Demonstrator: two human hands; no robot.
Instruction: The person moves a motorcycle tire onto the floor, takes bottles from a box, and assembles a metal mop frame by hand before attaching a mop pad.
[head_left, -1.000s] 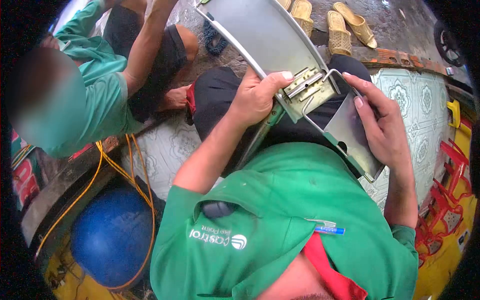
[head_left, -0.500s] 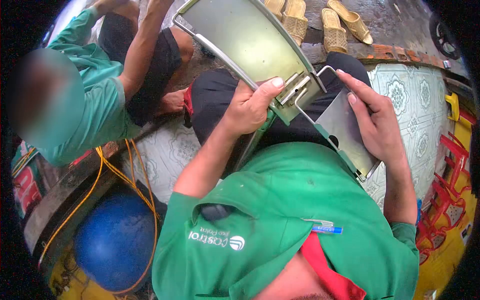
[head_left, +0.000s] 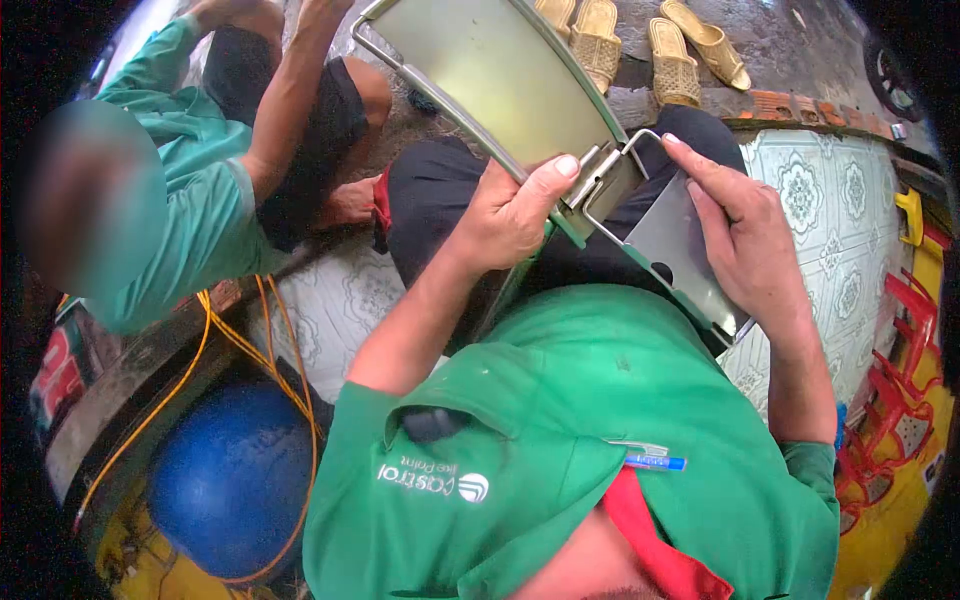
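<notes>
A large, slightly curved metal panel (head_left: 490, 75) with a tubular rim slants upward over my lap. Thumb on top, my left hand (head_left: 510, 215) is wrapped round its lower end, beside a hinge-like metal bracket (head_left: 597, 180). A smaller metal plate (head_left: 685, 245), edged by bent wire rod (head_left: 650, 145), joins on the right side of that bracket. My right hand (head_left: 750, 225) holds the small plate along its outer side, with the forefinger stretched to the rod's bend. Its other fingers are mostly hidden. A green metal part (head_left: 568, 228) shows below the bracket.
At the left, another person (head_left: 190, 200) in a green shirt sits close by. Orange cords (head_left: 240, 345) hang over a blue ball-shaped object (head_left: 235, 480). Straw slippers (head_left: 675, 65) lie ahead on the dark floor. Red plastic chairs (head_left: 905, 350) stand at right beside patterned tiles (head_left: 800, 200).
The smaller plate and the wire rod have swung slightly leftward with my right hand. My left hand keeps its grip, and the large panel has shifted slightly right and down.
</notes>
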